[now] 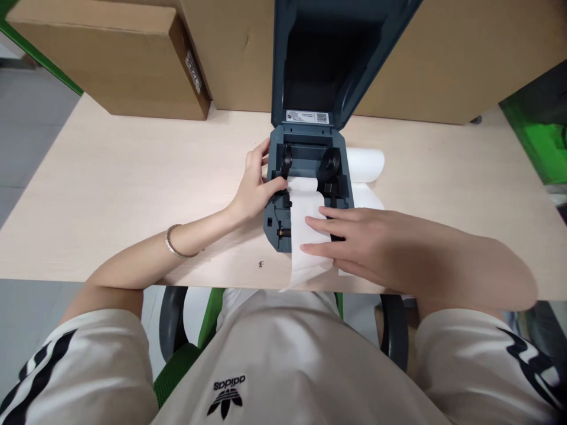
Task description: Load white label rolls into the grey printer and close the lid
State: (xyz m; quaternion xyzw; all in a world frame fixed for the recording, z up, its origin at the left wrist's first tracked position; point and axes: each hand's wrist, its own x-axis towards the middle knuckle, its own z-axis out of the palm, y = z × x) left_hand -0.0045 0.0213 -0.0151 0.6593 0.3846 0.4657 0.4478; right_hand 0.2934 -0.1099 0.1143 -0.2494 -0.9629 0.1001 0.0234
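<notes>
A dark blue-grey label printer point(274, 211) sits on the table with its lid point(280, 71) raised. From its inside a white paper strip point(305, 262) runs over the front edge towards me. My left hand point(253, 186) grips the printer's left wall, fingers outside and thumb over the inner edge by the paper. Spread fingers of my right hand point(361, 242) lie flat on the strip, pressing on its right part. Black roll holders point(328, 165) stand inside the printer behind the paper. Right of the printer lies a white paper roll point(367, 164), partly hidden by it.
The pale wooden table point(133, 177) has its near edge just before my body. A closed cardboard box point(133, 74) stands at the back left, and a large cardboard panel point(425, 77) is behind the printer. A small dark mark point(261, 264) shows near the front edge.
</notes>
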